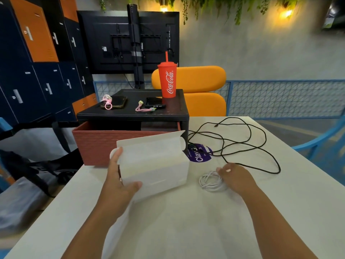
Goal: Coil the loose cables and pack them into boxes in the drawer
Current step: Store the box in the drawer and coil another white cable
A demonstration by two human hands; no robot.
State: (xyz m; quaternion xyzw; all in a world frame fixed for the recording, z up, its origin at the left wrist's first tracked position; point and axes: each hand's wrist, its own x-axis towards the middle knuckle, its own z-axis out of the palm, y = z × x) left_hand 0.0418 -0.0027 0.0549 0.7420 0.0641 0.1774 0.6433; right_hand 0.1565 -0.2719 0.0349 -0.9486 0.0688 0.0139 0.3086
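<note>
Cable [209,181] — right hand [237,176] grips; box [155,165] — left hand [119,176].

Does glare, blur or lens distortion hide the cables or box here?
Head view: wide-angle bending at the edges; white box blown out, edges faint; white coiled cable low-contrast on the white table; black cable crisp; wall lamp flares.

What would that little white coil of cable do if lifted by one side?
The white cable coil would likely sag and loosen: its loops lie spread, with no tie visible. It looks thin, so probably light. Pushed across the smooth table, it would probably slide, not roll.
</note>
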